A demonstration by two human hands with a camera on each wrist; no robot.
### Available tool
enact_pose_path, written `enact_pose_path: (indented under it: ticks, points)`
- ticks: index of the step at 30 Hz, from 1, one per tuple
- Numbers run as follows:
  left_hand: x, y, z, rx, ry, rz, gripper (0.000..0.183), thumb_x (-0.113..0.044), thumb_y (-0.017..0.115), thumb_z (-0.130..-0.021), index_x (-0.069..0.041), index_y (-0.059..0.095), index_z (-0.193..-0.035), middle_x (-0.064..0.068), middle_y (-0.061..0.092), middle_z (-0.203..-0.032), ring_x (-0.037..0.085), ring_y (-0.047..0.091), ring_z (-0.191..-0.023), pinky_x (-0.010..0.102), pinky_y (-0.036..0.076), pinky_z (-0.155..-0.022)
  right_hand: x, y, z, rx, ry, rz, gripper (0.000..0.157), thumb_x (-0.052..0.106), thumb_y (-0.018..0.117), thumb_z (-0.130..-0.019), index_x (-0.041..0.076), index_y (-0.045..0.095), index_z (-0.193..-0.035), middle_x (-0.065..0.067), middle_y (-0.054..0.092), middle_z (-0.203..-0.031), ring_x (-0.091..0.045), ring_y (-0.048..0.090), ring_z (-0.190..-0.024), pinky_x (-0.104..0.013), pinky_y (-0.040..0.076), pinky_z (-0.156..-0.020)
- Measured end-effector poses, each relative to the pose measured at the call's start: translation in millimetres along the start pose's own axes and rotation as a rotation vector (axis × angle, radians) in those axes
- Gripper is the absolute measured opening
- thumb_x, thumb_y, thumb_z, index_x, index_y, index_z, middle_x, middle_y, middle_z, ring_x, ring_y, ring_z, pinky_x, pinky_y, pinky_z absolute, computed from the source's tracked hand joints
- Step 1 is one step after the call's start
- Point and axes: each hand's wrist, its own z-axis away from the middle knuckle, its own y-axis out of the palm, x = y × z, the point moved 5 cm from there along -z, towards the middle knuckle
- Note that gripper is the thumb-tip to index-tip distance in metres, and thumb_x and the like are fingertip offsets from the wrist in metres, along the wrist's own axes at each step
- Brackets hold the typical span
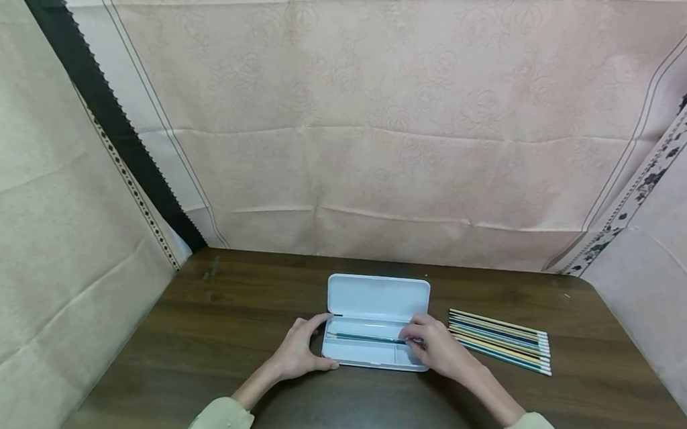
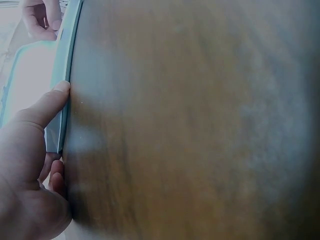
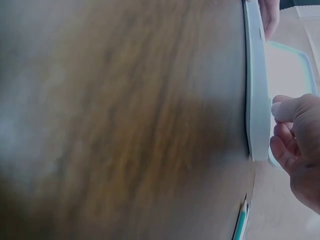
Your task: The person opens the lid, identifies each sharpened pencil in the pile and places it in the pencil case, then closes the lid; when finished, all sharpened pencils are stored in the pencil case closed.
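Observation:
A pale blue pencil case (image 1: 374, 364) lies on the table with its lid (image 1: 378, 298) folded back. One green pencil (image 1: 364, 338) lies lengthwise across its inside. My left hand (image 1: 299, 349) grips the case's left end, thumb at the front edge and fingers toward the back. In the left wrist view the thumb (image 2: 47, 105) presses on the front wall. Over the right part of the case, my right hand (image 1: 433, 343) pinches the right end of the green pencil with curled fingers. That end of the pencil is hidden by the fingers.
A row of several pencils (image 1: 500, 341), green, yellow and dark striped, lies on the brown wooden table (image 1: 352, 417) right of the case. Light patterned cloth (image 1: 399, 124) hangs behind the table, with more cloth (image 1: 46, 218) along both sides.

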Motion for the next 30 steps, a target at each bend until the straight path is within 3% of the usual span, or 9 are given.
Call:
enact_pose_path:
  ticks: [13,30]
  points:
    - [1.4,1.1,0.0,-0.006,0.004,-0.004,0.090,-0.040,0.089,-0.074,-0.014,0.046,-0.148,0.012,0.049,-0.122,0.025,0.045,-0.110,0.045,0.044,-0.085,-26.3,-38.5,42.1,-0.186,0.037,0.030,0.027,-0.014,0.077,-0.076,0.006,0.075,-0.094,0.003,0.062,-0.088,-0.004,0.054,-0.073,-0.025,0.049,-0.061]
    - [2.0,1.8,0.3,-0.008,0.000,-0.003,0.090,-0.041,0.089,-0.073,-0.015,0.046,-0.148,0.012,0.049,-0.121,0.025,0.045,-0.109,0.045,0.044,-0.085,-48.0,-75.3,101.7,-0.299,0.026,0.115,0.037,-0.019,0.078,-0.067,0.009,0.073,-0.091,0.000,0.066,-0.087,-0.005,0.058,-0.073,-0.017,0.044,-0.063]
